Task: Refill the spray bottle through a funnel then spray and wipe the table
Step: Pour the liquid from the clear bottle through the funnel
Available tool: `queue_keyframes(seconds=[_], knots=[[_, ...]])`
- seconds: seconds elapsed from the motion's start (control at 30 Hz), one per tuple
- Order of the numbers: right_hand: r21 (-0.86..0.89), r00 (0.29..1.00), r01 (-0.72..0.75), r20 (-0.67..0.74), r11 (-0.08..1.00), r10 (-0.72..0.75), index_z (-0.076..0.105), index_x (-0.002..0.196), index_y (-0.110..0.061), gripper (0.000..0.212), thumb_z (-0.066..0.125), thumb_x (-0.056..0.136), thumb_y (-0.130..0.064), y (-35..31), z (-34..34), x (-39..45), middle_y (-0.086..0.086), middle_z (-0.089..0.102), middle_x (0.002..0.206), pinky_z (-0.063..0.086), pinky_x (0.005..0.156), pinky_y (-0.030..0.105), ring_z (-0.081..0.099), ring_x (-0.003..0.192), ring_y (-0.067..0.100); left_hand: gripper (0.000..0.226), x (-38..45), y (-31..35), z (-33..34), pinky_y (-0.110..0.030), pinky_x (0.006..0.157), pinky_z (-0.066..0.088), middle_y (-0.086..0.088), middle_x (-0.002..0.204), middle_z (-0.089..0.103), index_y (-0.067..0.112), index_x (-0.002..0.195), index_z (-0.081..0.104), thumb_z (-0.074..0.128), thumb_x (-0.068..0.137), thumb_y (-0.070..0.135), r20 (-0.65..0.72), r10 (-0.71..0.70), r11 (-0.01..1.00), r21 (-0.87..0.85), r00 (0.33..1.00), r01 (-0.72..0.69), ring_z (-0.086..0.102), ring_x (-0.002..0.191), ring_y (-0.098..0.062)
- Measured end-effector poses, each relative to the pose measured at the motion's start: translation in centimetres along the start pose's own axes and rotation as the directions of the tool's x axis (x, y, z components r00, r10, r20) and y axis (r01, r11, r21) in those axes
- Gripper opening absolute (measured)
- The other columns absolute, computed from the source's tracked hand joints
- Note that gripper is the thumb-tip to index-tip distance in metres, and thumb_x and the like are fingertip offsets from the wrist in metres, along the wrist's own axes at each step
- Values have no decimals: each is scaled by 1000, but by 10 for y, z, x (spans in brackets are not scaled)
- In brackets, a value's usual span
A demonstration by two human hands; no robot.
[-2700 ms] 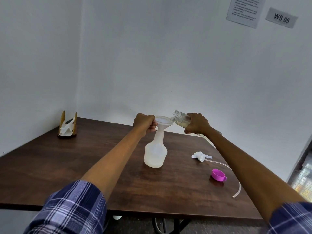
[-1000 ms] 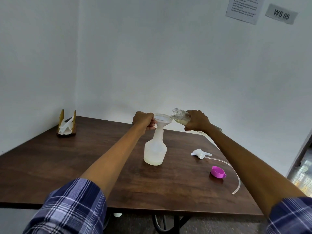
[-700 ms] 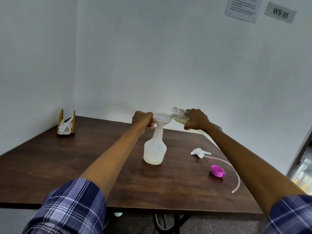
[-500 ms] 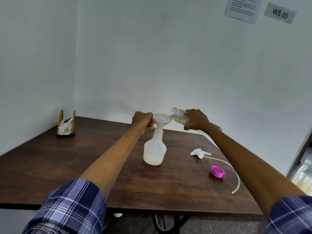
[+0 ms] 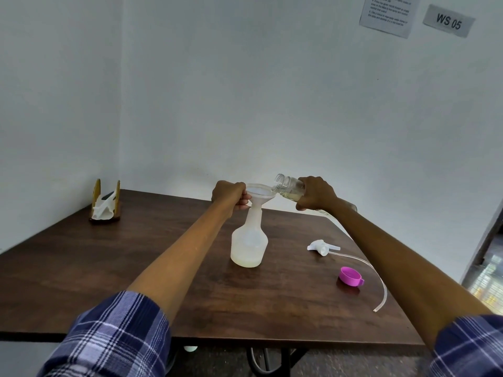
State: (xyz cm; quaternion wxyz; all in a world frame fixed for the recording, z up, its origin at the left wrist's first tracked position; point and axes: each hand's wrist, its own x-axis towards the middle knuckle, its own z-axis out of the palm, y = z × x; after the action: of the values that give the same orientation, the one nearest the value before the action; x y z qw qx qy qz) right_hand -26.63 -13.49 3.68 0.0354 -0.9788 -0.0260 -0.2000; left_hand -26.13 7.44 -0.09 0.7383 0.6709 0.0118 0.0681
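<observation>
Now, writing: a grey wall tag [image 5: 448, 20] reads "WS 05"; the paper notice [image 5: 387, 12] beside it is too small to read.
Left hand [image 5: 230, 195]: closed on the rim of the funnel [image 5: 258, 194].
Right hand [image 5: 315, 194]: gripping a clear bottle [image 5: 288, 187], tilted, mouth over the funnel.
Spray bottle [image 5: 249, 240]: upright mid-bench [image 5: 81, 262], funnel in its neck, pale liquid at the bottom.
Around: spray head [image 5: 321, 246] with tube [image 5: 378, 278], purple cap [image 5: 350, 276], napkin holder [image 5: 105, 202] in the far left corner.
</observation>
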Motion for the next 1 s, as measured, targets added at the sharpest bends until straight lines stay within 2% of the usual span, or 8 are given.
queue_keyframes(seconds=[0.13,0.23,0.43,0.63,0.77,0.9,1.0], knots=[[-15,1000,14,-18,1000,-14,48,80,-13,43,54,39,-25,1,1,1,2,53,76,31,55,21,50,72,25,16,-1,0,0,-30,63,58,-7,61,63,3,66,59,50,80,2,1,3,1000,1,1000,-3,55,49,-15],[-17,1000,15,-15,1000,-16,49,82,-14,45,54,39,-26,2,2,1,2,54,78,34,59,22,51,73,25,16,-2,1,-1,-28,58,57,-7,61,63,4,66,58,50,80,2,3,5,1000,3,1000,-5,55,49,-15],[-9,1000,18,-9,1000,-18,47,78,-13,42,55,39,-25,2,1,1,2,52,73,28,51,18,50,71,25,16,-1,0,-1,-28,60,57,-7,61,63,3,66,58,50,80,2,0,5,1000,7,1000,-5,55,49,-15],[-9,1000,-6,-12,1000,6,48,78,-12,33,72,55,-13,3,2,1,4,54,77,27,51,18,51,73,27,17,-2,0,-1,-27,57,57,-7,61,63,4,66,58,50,80,2,2,6,1000,10,1000,-6,55,49,-15],[-20,1000,-13,-25,1000,12,48,78,-11,31,72,57,-10,3,2,2,4,55,77,27,50,18,51,72,27,17,-2,1,-1,-25,54,56,-6,61,63,4,66,58,49,80,2,7,3,1000,5,1000,-3,54,48,-15],[-10,1000,-10,-10,1000,10,48,77,-12,34,71,53,-16,2,1,1,4,54,77,26,50,18,51,72,26,17,-1,0,-1,-25,54,56,-7,62,63,4,66,58,49,81,3,5,4,1000,7,1000,-4,55,49,-15],[-6,1000,5,-1,1000,-5,48,78,-13,39,62,43,-24,0,-1,-1,3,53,76,26,50,18,50,72,26,17,-1,0,-1,-26,56,57,-7,62,63,4,66,58,49,81,3,1,3,1000,7,1000,-3,55,50,-14]])
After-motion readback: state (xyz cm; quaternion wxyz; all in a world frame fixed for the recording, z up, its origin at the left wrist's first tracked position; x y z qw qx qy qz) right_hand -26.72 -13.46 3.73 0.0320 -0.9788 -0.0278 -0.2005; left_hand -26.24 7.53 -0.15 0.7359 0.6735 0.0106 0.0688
